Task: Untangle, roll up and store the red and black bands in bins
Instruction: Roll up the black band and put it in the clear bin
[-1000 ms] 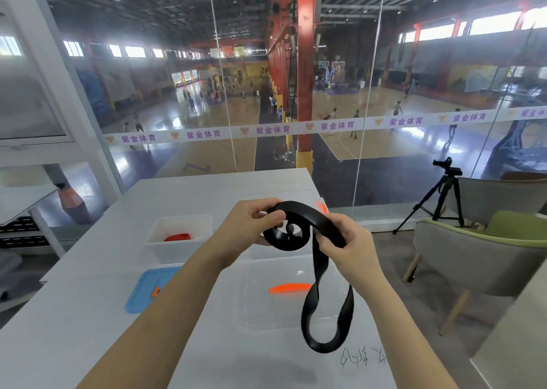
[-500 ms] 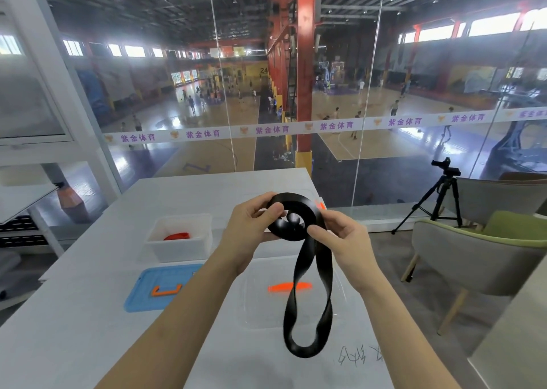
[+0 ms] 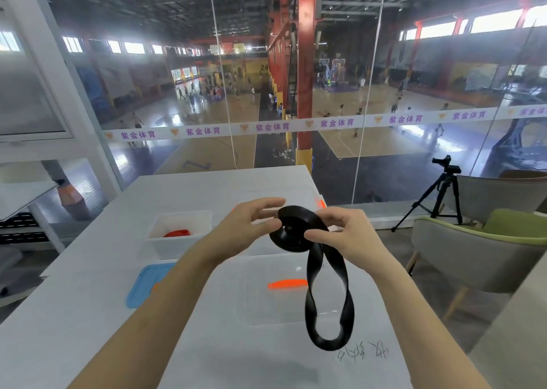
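I hold a black band [image 3: 313, 285] in the air over the white table [image 3: 74, 329]. Its upper part is wound into a coil at hand height; a twisted loop hangs down from it. My left hand [image 3: 251, 225] touches the coil's left side with thumb and fingertips, the other fingers spread. My right hand [image 3: 346, 234] pinches the coil from the right. A red band [image 3: 177, 233] lies in the white bin [image 3: 180, 237] at the left. Under the hanging loop stands a clear bin [image 3: 260, 308] with an orange-red handle [image 3: 287, 284].
A blue lid [image 3: 142, 285] lies flat left of the clear bin. Another clear container [image 3: 296, 194] stands behind my hands. A glass wall runs along the table's far edge. A grey and green chair [image 3: 479, 258] and a camera tripod [image 3: 441, 193] stand at the right.
The coil has grown and the hanging loop has become shorter. My hands have turned the roll and the loop has swung slightly.
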The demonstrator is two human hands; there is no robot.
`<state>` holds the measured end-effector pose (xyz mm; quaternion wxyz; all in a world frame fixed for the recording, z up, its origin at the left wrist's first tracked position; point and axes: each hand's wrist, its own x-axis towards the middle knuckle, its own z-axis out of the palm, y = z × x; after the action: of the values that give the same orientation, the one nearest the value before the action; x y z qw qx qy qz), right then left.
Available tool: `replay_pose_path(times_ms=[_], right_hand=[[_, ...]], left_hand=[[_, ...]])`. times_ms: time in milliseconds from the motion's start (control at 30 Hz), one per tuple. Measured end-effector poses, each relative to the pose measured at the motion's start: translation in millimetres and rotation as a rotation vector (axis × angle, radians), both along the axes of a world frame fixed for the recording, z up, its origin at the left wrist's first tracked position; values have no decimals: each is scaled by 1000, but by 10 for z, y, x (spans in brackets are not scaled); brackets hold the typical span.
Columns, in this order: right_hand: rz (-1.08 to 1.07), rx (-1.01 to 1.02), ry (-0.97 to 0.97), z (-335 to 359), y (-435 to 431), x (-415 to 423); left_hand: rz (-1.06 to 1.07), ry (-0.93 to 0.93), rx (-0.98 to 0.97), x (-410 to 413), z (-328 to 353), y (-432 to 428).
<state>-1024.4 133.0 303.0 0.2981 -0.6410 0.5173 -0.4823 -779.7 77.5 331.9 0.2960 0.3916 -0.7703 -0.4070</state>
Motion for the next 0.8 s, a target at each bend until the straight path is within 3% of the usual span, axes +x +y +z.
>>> replay_pose_path(times_ms=[133,433,500,633,800], right_hand=[[44,40,129,36,-35,34],[-45,23,-2,-241,41,3],[-67,37,29,-263,34,-4],[-32,75,156,-198,18,5],[-15,23,158,-149,-40,75]], left_hand=[[-72,-333,-258,-136,80,9],[59,156,48,-152,-45,67],[54,96,64,-132,-91,25],[17,-252,-136,-106,-84,-22],[-8,-221,-235,-193,-41,13]])
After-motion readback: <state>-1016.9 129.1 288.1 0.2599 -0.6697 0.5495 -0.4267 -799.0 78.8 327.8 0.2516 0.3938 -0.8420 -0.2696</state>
